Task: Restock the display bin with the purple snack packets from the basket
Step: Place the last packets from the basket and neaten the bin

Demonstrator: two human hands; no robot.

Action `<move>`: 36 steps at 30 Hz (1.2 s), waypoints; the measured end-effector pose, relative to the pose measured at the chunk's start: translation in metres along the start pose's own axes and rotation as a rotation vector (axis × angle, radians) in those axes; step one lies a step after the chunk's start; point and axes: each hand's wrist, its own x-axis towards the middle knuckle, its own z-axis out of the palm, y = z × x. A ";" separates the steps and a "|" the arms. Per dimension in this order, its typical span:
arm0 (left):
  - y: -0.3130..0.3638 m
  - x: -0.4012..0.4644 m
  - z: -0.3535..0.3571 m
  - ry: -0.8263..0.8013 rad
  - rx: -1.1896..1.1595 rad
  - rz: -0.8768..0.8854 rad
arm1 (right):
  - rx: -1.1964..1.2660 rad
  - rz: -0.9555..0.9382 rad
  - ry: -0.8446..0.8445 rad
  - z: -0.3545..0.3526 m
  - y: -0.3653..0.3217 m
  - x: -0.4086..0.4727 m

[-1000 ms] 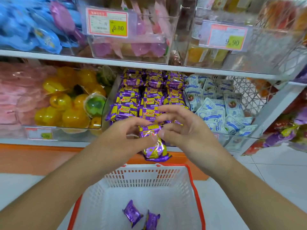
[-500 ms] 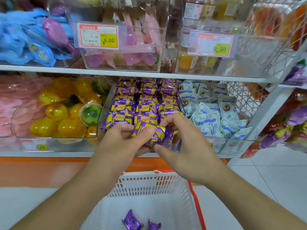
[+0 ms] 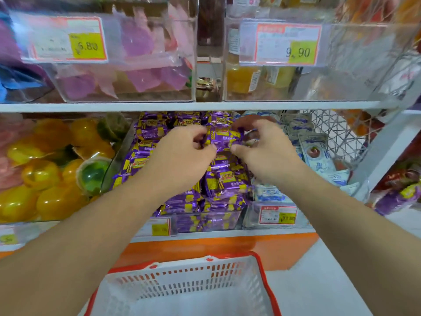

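Note:
A purple and yellow snack packet (image 3: 224,137) lies flat over the back rows of the clear display bin (image 3: 209,221). My left hand (image 3: 182,151) pinches its left end and my right hand (image 3: 262,144) pinches its right end. The bin holds several rows of the same purple packets (image 3: 223,181). The white basket with a red rim (image 3: 262,258) stands on the floor below my arms; its bottom is out of view.
Yellow and green jelly cups (image 3: 45,174) fill the bin on the left. White and blue packets (image 3: 316,153) fill the bin on the right. Above, a white shelf edge (image 3: 205,106) carries clear bins with price tags (image 3: 68,39). An orange base strip (image 3: 205,249) runs under the shelf.
Both hands carried the purple packet up from above the basket and forward into the bin, turning it from hanging to lying flat. The view has moved closer to the shelf.

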 end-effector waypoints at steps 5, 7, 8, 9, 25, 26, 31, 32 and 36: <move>-0.001 0.017 0.016 -0.013 0.035 -0.049 | -0.115 -0.029 0.000 0.009 0.016 0.015; -0.002 0.016 0.018 -0.006 0.022 -0.049 | -0.114 -0.026 0.006 0.010 0.016 0.016; -0.003 0.015 0.018 0.003 0.016 -0.037 | -0.109 -0.029 0.016 0.010 0.014 0.015; -0.003 0.013 0.018 0.006 0.019 -0.025 | -0.103 -0.033 0.030 0.010 0.014 0.014; -0.003 -0.002 0.014 -0.016 0.244 0.032 | -0.270 -0.133 0.006 0.001 0.007 -0.011; -0.003 -0.007 0.013 -0.009 0.225 0.041 | -0.265 -0.134 0.014 -0.001 0.005 -0.015; -0.001 -0.048 -0.001 0.042 0.144 0.121 | -0.203 -0.131 0.086 -0.018 -0.002 -0.049; 0.000 -0.060 -0.003 0.052 0.136 0.144 | -0.197 -0.139 0.103 -0.022 -0.005 -0.058; -0.001 -0.115 0.002 0.104 0.087 0.242 | -0.156 -0.173 0.138 -0.027 -0.014 -0.101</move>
